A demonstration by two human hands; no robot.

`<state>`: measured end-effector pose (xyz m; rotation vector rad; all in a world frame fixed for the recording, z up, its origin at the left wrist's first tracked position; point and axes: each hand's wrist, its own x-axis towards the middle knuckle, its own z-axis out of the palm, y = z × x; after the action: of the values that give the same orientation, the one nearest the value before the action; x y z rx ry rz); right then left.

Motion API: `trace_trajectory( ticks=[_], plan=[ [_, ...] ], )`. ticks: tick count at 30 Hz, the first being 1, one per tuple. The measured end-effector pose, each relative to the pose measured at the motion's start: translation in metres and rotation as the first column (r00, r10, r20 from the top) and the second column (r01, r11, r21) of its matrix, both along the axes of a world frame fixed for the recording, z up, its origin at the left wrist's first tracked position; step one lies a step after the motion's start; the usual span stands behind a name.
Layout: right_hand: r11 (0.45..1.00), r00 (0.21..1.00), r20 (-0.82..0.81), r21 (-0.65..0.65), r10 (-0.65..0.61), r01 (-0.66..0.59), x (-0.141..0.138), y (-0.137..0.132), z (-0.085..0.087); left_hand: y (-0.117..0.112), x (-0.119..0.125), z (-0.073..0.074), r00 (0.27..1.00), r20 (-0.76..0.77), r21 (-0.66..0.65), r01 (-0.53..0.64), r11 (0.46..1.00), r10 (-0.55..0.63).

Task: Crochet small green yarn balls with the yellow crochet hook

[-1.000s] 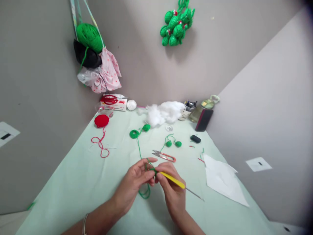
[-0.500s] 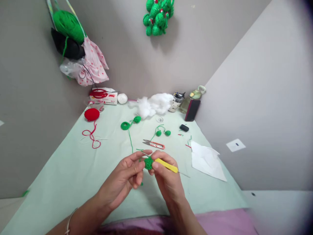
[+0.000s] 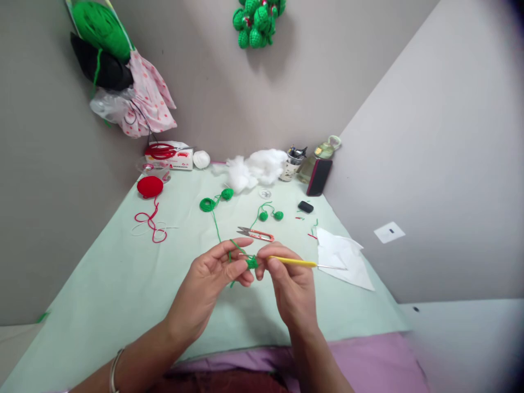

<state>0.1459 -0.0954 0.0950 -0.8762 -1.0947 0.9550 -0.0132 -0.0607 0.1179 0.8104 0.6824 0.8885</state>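
Between thumb and fingers, my left hand point(image 3: 219, 273) pinches a small green crochet piece point(image 3: 252, 263). Green yarn point(image 3: 216, 225) runs from that hand up to a small green yarn coil point(image 3: 207, 204). My right hand point(image 3: 292, 278) is closed round a crochet hook point(image 3: 297, 262) with a yellow handle, held nearly level. Its thin metal tip reaches left to the top of the crochet piece, where a strand of yarn meets it. Just beyond my fingers lie orange-handled thread snips point(image 3: 262, 235). Two little green balls point(image 3: 271, 216) joined by yarn rest behind the snips.
White stuffing point(image 3: 254, 169) is heaped by the wall, beside a cup of pens point(image 3: 291, 164), a bottle point(image 3: 327, 147) and a phone point(image 3: 320, 178). Red yarn point(image 3: 150, 186) lies left, white paper point(image 3: 341, 259) right. A bag point(image 3: 149, 98) and green crocheted balls point(image 3: 260, 19) hang on the wall.
The hook has swung from slanting down to nearly level, its tip now at the piece's upper edge. Both hands have tilted the crochet piece, and the camera view has shifted slightly.
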Motion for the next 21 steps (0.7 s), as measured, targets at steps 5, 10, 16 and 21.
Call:
trace_trajectory(
  ticks=[5,10,16,21],
  plan=[
    [0.991,0.99,0.079,0.075,-0.115,0.109,-0.003,0.0,0.002,-0.002,-0.003,-0.003,1.0,0.002,0.019,0.013,1.0,-0.014],
    [0.991,0.989,0.079,0.065,-0.122,0.117,-0.006,0.003,0.002,0.0,-0.004,-0.004,1.0,-0.026,0.051,0.015,0.999,-0.013],
    [0.999,0.992,-0.117,-0.019,-0.043,0.041,-0.007,0.009,0.007,0.008,-0.005,-0.001,0.999,-0.036,0.038,0.038,0.999,-0.037],
    [0.999,0.999,-0.02,0.037,-0.033,0.033,-0.006,0.01,0.009,0.013,-0.009,-0.003,0.995,-0.094,0.057,0.029,0.998,-0.024]
  ],
)
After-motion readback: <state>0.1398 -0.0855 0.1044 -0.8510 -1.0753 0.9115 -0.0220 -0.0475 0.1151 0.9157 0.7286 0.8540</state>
